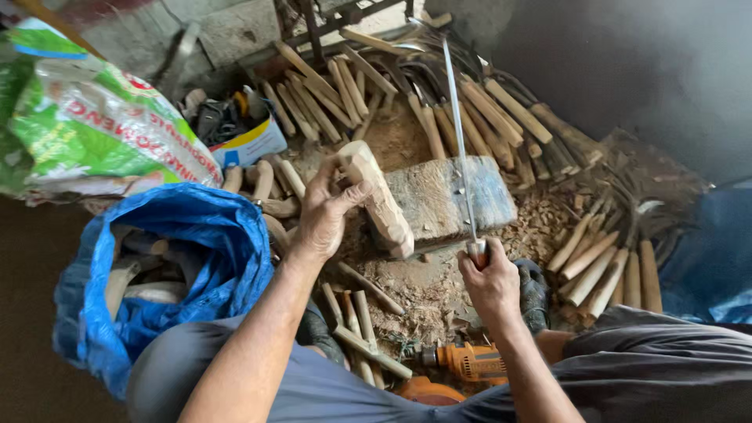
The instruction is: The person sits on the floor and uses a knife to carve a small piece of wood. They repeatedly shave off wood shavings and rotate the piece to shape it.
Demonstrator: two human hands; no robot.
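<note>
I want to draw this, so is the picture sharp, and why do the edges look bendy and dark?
Head view: soft daylight, no glare; the left hand with its wood piece and the right hand with its long blade look sharp; the wide lens curves the edges; the upper-right wall lies in shadow.

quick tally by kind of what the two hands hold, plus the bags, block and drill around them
Rough wooden piece, in left hand: 1
Long blade, in right hand: 1
Chopping block: 1
Blue bag: 1
Green printed sack: 1
Orange drill: 1
Total: 6
</note>
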